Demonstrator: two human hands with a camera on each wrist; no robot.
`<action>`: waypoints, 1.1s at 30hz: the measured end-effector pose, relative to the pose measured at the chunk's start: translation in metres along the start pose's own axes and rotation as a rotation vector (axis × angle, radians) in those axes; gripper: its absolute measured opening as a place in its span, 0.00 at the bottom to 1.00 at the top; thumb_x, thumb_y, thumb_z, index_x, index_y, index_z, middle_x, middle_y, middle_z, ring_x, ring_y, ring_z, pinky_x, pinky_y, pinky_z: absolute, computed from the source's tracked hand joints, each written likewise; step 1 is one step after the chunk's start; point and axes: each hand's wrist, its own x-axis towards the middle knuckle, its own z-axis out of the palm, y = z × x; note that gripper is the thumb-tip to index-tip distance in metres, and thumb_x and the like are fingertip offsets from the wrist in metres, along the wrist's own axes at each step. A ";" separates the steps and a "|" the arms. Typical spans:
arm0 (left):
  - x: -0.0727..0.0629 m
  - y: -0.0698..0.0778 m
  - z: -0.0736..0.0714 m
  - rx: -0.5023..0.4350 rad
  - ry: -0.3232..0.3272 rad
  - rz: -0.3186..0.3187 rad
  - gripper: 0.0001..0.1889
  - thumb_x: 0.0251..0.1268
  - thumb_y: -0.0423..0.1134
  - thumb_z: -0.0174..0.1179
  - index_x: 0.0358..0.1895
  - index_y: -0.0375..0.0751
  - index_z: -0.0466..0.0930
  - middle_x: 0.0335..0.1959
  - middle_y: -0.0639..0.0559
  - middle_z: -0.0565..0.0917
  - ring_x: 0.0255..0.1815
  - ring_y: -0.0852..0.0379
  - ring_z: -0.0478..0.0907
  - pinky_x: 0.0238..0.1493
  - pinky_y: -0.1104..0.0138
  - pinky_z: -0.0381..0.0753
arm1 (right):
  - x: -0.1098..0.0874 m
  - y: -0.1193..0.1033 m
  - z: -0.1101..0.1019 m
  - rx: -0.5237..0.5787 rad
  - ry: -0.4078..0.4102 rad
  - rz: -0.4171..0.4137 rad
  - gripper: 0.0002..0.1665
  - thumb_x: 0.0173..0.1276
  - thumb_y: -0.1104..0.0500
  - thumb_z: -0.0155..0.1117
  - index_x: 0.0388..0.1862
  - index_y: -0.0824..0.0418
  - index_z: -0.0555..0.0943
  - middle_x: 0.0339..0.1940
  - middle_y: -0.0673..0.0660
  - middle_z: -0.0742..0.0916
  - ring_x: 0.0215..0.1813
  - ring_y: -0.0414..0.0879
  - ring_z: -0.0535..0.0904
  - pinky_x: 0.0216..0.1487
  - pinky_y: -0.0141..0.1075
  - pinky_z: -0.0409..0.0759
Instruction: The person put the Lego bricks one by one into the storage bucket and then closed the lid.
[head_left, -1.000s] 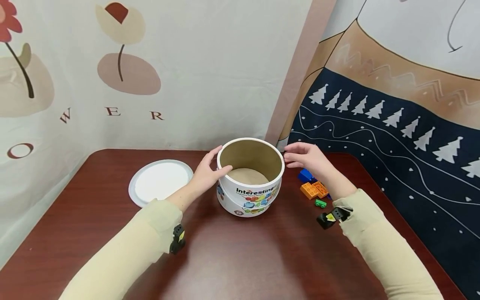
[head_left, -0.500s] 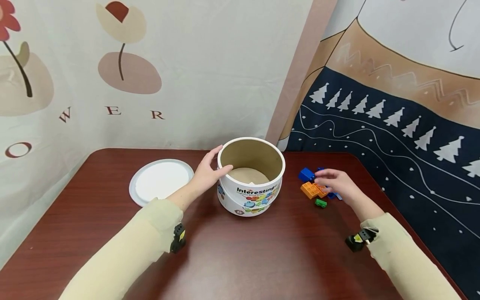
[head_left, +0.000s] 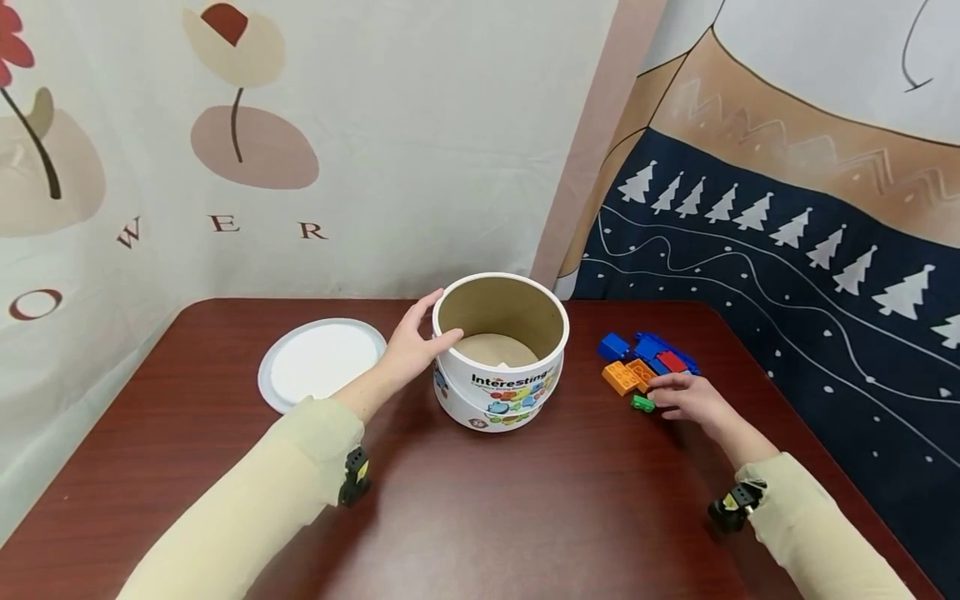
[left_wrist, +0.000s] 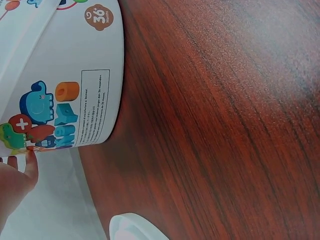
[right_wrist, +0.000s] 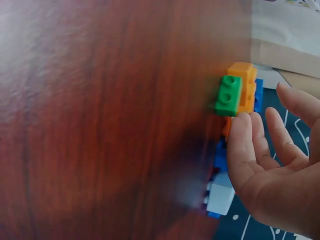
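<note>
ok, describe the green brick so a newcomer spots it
Find the white bucket on the brown table. To its right lies a cluster of toy bricks; look at its near edge, by the right hand. The small green brick there is the only green one visible.

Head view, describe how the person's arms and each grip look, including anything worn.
A plain pale-yellow fabric left sleeve and matching right sleeve. A small black left wrist device and similar right wrist device are each marked with yellow. The left grip and right grip wear no gloves.
</note>
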 end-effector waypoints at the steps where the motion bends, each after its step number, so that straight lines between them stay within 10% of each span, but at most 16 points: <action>1: 0.000 0.000 0.000 0.000 0.000 0.000 0.38 0.59 0.44 0.62 0.72 0.49 0.55 0.73 0.46 0.57 0.74 0.47 0.52 0.71 0.49 0.55 | 0.000 0.001 0.000 -0.003 -0.001 0.000 0.29 0.67 0.56 0.59 0.60 0.73 0.70 0.46 0.54 0.85 0.42 0.37 0.80 0.46 0.35 0.82; 25: 0.000 0.001 -0.001 0.017 0.000 0.001 0.38 0.60 0.45 0.62 0.72 0.50 0.54 0.74 0.46 0.55 0.75 0.47 0.51 0.71 0.48 0.55 | 0.008 0.010 0.010 -0.136 0.042 0.031 0.24 0.60 0.61 0.66 0.52 0.73 0.74 0.35 0.53 0.85 0.33 0.39 0.77 0.36 0.32 0.81; 33: -0.001 0.001 0.000 0.012 -0.006 -0.004 0.38 0.60 0.44 0.62 0.73 0.50 0.54 0.73 0.46 0.56 0.74 0.48 0.53 0.71 0.50 0.55 | 0.007 0.011 0.008 -0.119 0.037 0.028 0.25 0.64 0.59 0.63 0.55 0.74 0.74 0.48 0.66 0.82 0.35 0.40 0.79 0.41 0.35 0.83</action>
